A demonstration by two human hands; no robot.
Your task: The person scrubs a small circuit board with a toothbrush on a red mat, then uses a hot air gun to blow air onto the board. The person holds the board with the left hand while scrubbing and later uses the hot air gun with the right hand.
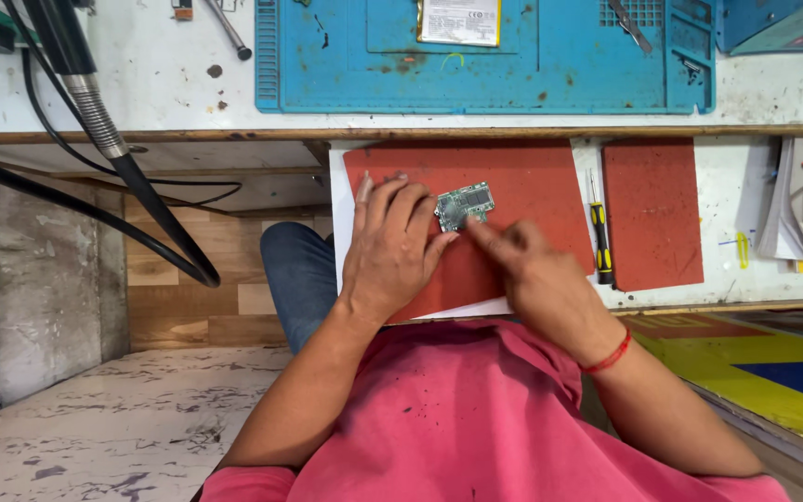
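Observation:
A small green circuit board lies on a red mat on a pull-out shelf below the bench. My left hand rests flat on the mat, its fingertips and thumb touching the board's left edge. My right hand has its fingers curled, with the index fingertip pressed against the board's lower right corner. A red thread band circles my right wrist. Neither hand lifts the board off the mat.
A yellow-and-black screwdriver lies right of the mat, beside a second red pad. Above, a blue work mat holds a flat phone battery. Black cables and a metal hose hang at the left.

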